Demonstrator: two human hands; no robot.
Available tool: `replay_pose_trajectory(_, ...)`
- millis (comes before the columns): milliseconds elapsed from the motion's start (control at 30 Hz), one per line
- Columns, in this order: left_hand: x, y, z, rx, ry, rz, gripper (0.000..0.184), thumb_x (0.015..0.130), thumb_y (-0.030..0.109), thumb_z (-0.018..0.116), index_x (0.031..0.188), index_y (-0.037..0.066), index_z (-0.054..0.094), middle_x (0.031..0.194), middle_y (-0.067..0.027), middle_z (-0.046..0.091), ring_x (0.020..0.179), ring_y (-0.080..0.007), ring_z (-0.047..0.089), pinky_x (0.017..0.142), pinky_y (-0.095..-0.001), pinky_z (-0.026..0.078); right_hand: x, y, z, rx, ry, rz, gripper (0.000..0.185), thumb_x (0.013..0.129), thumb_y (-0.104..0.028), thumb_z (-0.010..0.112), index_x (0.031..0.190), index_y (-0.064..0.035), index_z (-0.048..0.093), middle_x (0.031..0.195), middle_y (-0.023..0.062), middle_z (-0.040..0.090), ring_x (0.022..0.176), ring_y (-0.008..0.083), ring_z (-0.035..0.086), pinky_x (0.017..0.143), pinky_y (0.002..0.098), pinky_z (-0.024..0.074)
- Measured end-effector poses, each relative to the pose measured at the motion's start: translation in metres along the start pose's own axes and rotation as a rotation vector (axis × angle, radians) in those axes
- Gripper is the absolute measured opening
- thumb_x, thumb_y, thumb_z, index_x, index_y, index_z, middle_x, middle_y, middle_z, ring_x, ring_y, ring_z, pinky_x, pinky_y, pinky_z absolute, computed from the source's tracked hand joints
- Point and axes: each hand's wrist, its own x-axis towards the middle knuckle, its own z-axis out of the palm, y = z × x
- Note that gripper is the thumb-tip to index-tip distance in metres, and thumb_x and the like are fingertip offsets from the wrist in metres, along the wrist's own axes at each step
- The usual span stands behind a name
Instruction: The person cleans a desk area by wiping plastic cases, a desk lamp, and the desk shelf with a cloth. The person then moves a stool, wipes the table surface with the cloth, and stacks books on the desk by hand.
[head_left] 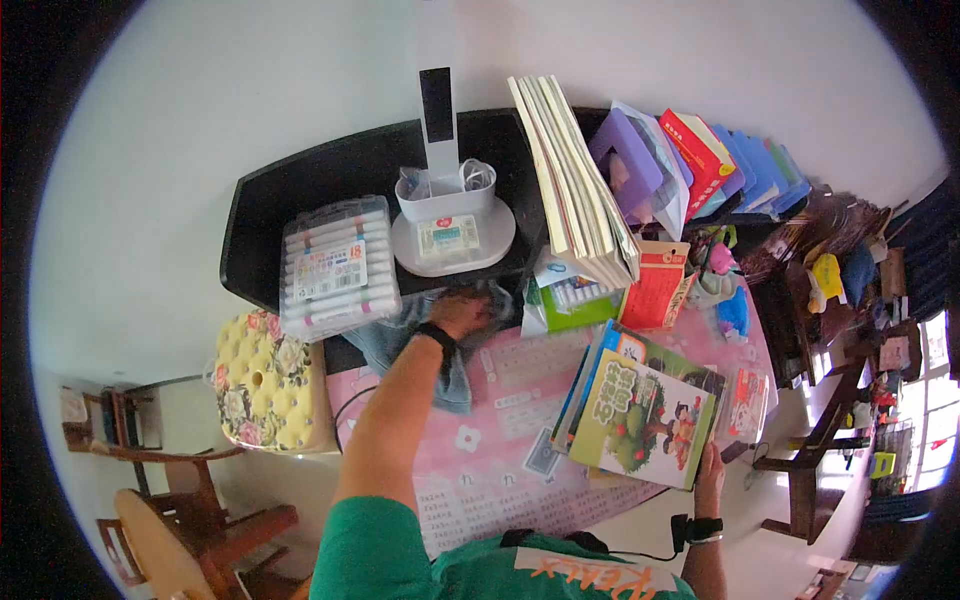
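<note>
My left hand reaches in under the front of the black shelf, its fingers blurred, closed on a grey-blue cloth that hangs over the pink desk mat. My right hand grips a stack of picture books by the lower right edge. A green cover with a cartoon tree lies on top of that stack, tilted above the mat; the right fingers are partly hidden by the books. Just above my left hand stands a white desk lamp, with a clear case of markers to its left.
Upright books stand on the black shelf, beside purple holders and a red book. A red packet and a green box sit below. Left of the desk is a yellow floral cushion; wooden chairs stand behind.
</note>
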Motion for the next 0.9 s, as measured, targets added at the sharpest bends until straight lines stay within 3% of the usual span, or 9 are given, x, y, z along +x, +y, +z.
replay_pose_trajectory(67, -0.018, -0.019, -0.012, 0.047, 0.009, -0.078, 0.042, 0.079, 0.043, 0.057, 0.112, 0.017, 0.058, 0.107, -0.0136, 0.063, 0.097, -0.0319, 0.061, 0.084, -0.0457, 0.048, 0.001, 0.010, 0.000, 0.006, 0.005, 0.000, 0.051, 0.096, -0.038, 0.043, 0.123, 0.0046, 0.050, 0.103, 0.0209, 0.063, 0.092, 0.0247, 0.061, 0.078, 0.0347, 0.0474)
replay_pose_trajectory(167, -0.052, -0.036, -0.040, -0.053, -0.144, -0.283, 0.041, 0.081, 0.044, 0.055, 0.111, 0.017, 0.059, 0.111, -0.0185, 0.060, 0.101, -0.0350, 0.058, 0.084, -0.0472, 0.047, 0.005, 0.023, 0.005, 0.023, 0.024, -0.021, 0.051, 0.096, -0.038, 0.043, 0.122, 0.0050, 0.050, 0.105, 0.0219, 0.063, 0.094, 0.0270, 0.061, 0.080, 0.0359, 0.0472)
replay_pose_trajectory(267, -0.081, -0.071, -0.013, 0.146, -0.074, -0.297, 0.040, 0.081, 0.043, 0.054, 0.111, 0.017, 0.059, 0.106, -0.0193, 0.062, 0.098, -0.0358, 0.060, 0.082, -0.0479, 0.048, 0.001, 0.008, 0.003, -0.026, 0.056, -0.085, 0.051, 0.095, -0.038, 0.043, 0.120, 0.0050, 0.052, 0.105, 0.0228, 0.062, 0.095, 0.0282, 0.061, 0.080, 0.0369, 0.0470)
replay_pose_trajectory(367, -0.099, -0.046, -0.046, 0.072, -0.142, -0.428, 0.038, 0.081, 0.041, 0.055, 0.108, 0.015, 0.061, 0.100, -0.0201, 0.064, 0.094, -0.0368, 0.061, 0.082, -0.0478, 0.048, -0.002, -0.001, 0.001, -0.036, 0.056, -0.099, 0.050, 0.095, -0.038, 0.043, 0.119, 0.0049, 0.052, 0.104, 0.0229, 0.063, 0.094, 0.0283, 0.061, 0.079, 0.0374, 0.0469)
replay_pose_trajectory(467, -0.122, -0.042, -0.052, 0.104, -0.225, -0.392, 0.036, 0.080, 0.041, 0.056, 0.102, 0.013, 0.064, 0.098, -0.0208, 0.064, 0.092, -0.0378, 0.061, 0.081, -0.0473, 0.048, -0.003, -0.008, 0.000, 0.005, -0.004, 0.007, 0.050, 0.095, -0.038, 0.043, 0.119, 0.0050, 0.052, 0.103, 0.0231, 0.063, 0.094, 0.0298, 0.062, 0.079, 0.0385, 0.0466)
replay_pose_trajectory(567, -0.144, -0.040, -0.051, 0.074, -0.289, -0.368, 0.035, 0.081, 0.040, 0.055, 0.099, 0.012, 0.065, 0.098, -0.0203, 0.064, 0.092, -0.0383, 0.061, 0.081, -0.0471, 0.048, 0.000, 0.011, 0.005, -0.034, 0.091, -0.155, 0.049, 0.095, -0.038, 0.043, 0.119, 0.0045, 0.053, 0.102, 0.0231, 0.063, 0.094, 0.0305, 0.062, 0.078, 0.0386, 0.0468)
replay_pose_trajectory(700, -0.142, 0.024, -0.085, -0.341, 0.130, -0.279, 0.028, 0.080, 0.033, 0.060, 0.096, 0.009, 0.063, 0.092, -0.0152, 0.065, 0.086, -0.0340, 0.063, 0.075, -0.0439, 0.049, -0.004, 0.002, 0.005, -0.048, 0.090, -0.103, 0.050, 0.096, -0.036, 0.041, 0.118, 0.0077, 0.052, 0.105, 0.0249, 0.061, 0.096, 0.0307, 0.060, 0.083, 0.0360, 0.0455)
replay_pose_trajectory(833, -0.111, 0.096, -0.071, -0.507, -0.026, -0.173, 0.030, 0.079, 0.031, 0.065, 0.099, 0.009, 0.061, 0.090, -0.0168, 0.064, 0.086, -0.0318, 0.062, 0.077, -0.0382, 0.048, 0.003, 0.010, 0.004, 0.024, 0.036, -0.045, 0.049, 0.096, -0.034, 0.042, 0.119, 0.0079, 0.051, 0.102, 0.0235, 0.062, 0.094, 0.0274, 0.060, 0.085, 0.0342, 0.0445)
replay_pose_trajectory(900, -0.093, 0.101, -0.012, -0.405, 0.058, 0.173, 0.035, 0.075, 0.035, 0.067, 0.103, 0.015, 0.062, 0.104, -0.0130, 0.061, 0.103, -0.0301, 0.057, 0.086, -0.0445, 0.044, 0.007, 0.009, 0.007, 0.082, 0.034, -0.042, 0.048, 0.096, -0.034, 0.042, 0.119, 0.0073, 0.052, 0.100, 0.0216, 0.062, 0.092, 0.0255, 0.059, 0.085, 0.0339, 0.0444)
